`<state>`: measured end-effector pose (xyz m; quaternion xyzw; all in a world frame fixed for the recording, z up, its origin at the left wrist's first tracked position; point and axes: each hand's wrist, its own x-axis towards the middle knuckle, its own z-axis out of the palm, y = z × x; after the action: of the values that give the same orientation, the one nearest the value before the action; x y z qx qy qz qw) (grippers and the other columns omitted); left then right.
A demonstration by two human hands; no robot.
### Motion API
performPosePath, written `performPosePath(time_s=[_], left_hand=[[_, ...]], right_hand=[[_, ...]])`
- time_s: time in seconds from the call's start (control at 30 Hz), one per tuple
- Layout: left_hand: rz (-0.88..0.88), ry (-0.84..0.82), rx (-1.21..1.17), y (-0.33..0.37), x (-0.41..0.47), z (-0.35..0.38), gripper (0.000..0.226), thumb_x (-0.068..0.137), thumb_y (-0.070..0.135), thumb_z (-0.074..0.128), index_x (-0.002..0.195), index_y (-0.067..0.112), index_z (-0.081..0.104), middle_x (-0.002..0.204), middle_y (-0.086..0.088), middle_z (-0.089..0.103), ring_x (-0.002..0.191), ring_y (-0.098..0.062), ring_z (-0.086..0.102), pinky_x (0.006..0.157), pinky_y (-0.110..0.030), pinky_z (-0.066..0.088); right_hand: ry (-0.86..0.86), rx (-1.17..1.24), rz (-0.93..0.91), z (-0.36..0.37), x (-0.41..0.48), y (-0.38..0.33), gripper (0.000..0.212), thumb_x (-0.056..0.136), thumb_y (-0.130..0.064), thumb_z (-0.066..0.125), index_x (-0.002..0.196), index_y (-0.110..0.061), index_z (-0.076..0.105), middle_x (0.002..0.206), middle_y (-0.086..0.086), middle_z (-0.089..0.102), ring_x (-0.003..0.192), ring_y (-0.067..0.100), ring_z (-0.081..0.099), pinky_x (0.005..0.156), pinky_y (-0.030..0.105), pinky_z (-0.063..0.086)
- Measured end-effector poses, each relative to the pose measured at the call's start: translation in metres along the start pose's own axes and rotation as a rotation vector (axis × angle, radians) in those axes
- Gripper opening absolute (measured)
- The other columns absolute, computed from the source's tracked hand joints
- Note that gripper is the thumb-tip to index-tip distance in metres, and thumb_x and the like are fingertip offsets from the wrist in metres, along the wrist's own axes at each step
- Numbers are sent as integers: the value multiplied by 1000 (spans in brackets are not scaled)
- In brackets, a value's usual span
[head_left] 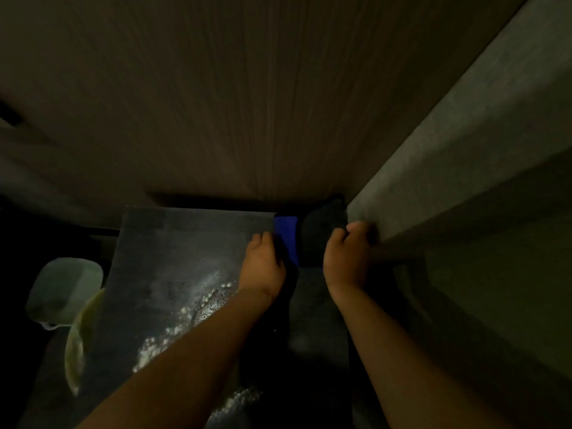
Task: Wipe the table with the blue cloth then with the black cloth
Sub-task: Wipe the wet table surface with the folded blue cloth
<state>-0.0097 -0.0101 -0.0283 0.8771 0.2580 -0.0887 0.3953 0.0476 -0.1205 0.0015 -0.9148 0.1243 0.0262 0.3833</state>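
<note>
The dark table [161,243] lies at the lower left with white powder [198,305] spilled across its near right part. A blue cloth [286,236] sits just off the table's far right corner. A black cloth [322,230] lies bunched to the right of the blue one. My left hand [261,264] rests on the table's right edge beside the blue cloth, its fingertips lost in shadow. My right hand [346,255] is curled at the right side of the black cloth, against a grey ledge. The dim light hides whether either hand grips a cloth.
A grey ledge or wall [448,150] runs along the right side, and a ribbed brown panel [247,103] closes the far side. A pale translucent container [65,289] and a yellowish curved object [80,339] sit left of the table. Everything is very dark.
</note>
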Motion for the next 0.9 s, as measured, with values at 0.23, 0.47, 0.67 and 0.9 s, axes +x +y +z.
performPosePath(time_s=[0.23, 0.47, 0.67, 0.9], left_hand=[[259, -199, 394, 14, -17, 26, 82, 88, 26, 59, 152, 10, 11, 161, -11, 6, 149, -26, 4, 122, -35, 9], [282, -389, 556, 15, -7, 52, 95, 90, 44, 55, 152, 18, -12, 160, -3, -19, 147, -22, -19, 121, -38, 2], [241, -414, 557, 15, -6, 45, 92, 90, 40, 55, 153, 18, -9, 160, 1, -20, 147, -19, -19, 120, -36, 0], [206, -419, 589, 9, -8, 26, 96, 87, 40, 58, 153, 15, -6, 160, 1, -20, 147, -21, -19, 120, -39, -2]], right_hand=[[82, 88, -1, -22, -15, -9, 13, 99, -17, 45, 109, -9, 47, 73, -13, 43, 67, 16, 56, 62, 32, 51], [51, 161, -49, -29, -12, -12, 12, 99, -13, 44, 107, -6, 47, 83, -3, 46, 63, 6, 44, 55, 12, 32], [-18, 244, 4, -28, -11, -4, 3, 98, -14, 46, 99, -12, 43, 77, -9, 45, 63, 3, 46, 54, 13, 37], [-22, 334, 38, -31, -9, -2, 6, 97, -12, 47, 98, -16, 42, 86, 5, 51, 61, 6, 46, 56, 17, 37]])
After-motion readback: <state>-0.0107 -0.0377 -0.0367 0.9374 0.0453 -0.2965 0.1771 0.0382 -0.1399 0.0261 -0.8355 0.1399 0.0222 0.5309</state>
